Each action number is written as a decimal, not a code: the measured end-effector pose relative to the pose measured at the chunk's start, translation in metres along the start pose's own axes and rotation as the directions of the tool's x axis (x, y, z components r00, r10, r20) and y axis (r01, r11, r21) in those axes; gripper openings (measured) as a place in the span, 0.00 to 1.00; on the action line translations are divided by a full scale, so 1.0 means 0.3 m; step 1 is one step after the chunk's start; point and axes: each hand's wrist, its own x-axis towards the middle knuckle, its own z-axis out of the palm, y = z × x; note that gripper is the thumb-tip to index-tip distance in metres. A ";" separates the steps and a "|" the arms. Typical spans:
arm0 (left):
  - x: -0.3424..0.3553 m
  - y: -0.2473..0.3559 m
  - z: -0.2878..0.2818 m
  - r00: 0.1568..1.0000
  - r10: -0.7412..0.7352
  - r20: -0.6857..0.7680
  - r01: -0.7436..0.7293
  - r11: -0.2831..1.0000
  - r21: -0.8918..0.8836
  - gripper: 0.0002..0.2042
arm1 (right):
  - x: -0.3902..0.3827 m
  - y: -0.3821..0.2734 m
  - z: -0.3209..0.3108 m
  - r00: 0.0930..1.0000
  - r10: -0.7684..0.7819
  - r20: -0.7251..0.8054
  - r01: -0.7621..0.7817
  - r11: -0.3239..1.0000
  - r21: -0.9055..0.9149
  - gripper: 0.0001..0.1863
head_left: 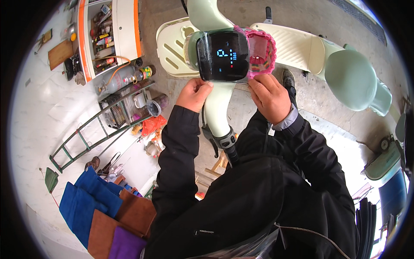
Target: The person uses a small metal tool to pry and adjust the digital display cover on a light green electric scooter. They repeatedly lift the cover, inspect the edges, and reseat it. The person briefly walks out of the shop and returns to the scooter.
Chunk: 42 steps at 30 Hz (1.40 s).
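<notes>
Two bare hands at the display of a cream and pale green scooter [319, 56], seen from above. The display [223, 56], a black panel with rounded corners and lit blue symbols, lies at the middle of the handlebar [217, 110], in the upper centre of the view. The left hand [195, 94] has its thumb and forefinger drawn together at the panel's lower left corner; the right hand [271, 98], fingers bent, is at the lower right corner. Whether either grasps the panel's rim or something thin along it cannot be told. Directly right of the panel sits a pink basket [272, 52] with a frilled border. Below, the handlebar ends in a black grip [233, 156] close to the person's black jacket [241, 198]. A cream slotted platform [166, 45] lies to the left of the panel, and a green seat [350, 80] well to the right. At upper left stands a white and orange cabinet [125, 30] containing bottles [105, 42]; beneath it a green ladder [84, 141] extends obliquely, with blue cloth [79, 209] and brown cloth [103, 235] at lower left
</notes>
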 end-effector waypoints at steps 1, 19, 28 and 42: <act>0.004 0.000 0.011 1.000 0.019 0.002 -0.019 0.999 -0.032 0.13 | 0.006 -0.001 0.005 1.000 -0.010 0.004 0.010 1.000 0.015 0.16; 0.015 0.002 0.023 0.995 -0.059 -0.080 0.065 0.995 0.077 0.14 | 0.049 -0.040 0.066 0.997 -0.048 0.058 0.047 0.998 0.031 0.17; 0.005 0.010 0.032 0.993 -0.047 -0.109 0.057 0.994 0.088 0.15 | 0.075 -0.043 0.073 0.994 -0.088 0.070 0.089 0.996 -0.007 0.17; 0.015 -0.006 0.027 0.994 -0.021 -0.112 0.030 0.996 0.079 0.14 | 0.090 -0.041 0.073 0.992 -0.097 0.078 0.098 0.995 -0.012 0.17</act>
